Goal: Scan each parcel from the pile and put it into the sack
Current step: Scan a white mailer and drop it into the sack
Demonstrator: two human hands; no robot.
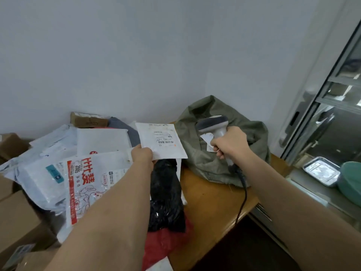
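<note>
My left hand (142,155) pinches the lower left corner of a flat white parcel (160,140), label side up, above the pile. My right hand (230,145) grips the handle of a grey barcode scanner (213,125), whose head is to the right of the parcel, over the sack. A black cable runs down from the scanner across the table. The olive green sack (211,157) sits crumpled on the wooden table (211,204), just behind and below the scanner. The pile of parcels (64,173) spreads to the left: white and grey mailers, a red-printed bag, a black bag (166,194) and a red bag (166,243).
Brown cardboard boxes (17,218) stand at the lower left and one small box (88,120) lies at the back by the wall. To the right a glass partition (332,106) stands, with a metal tray (322,171) and a green bowl (351,178) behind it.
</note>
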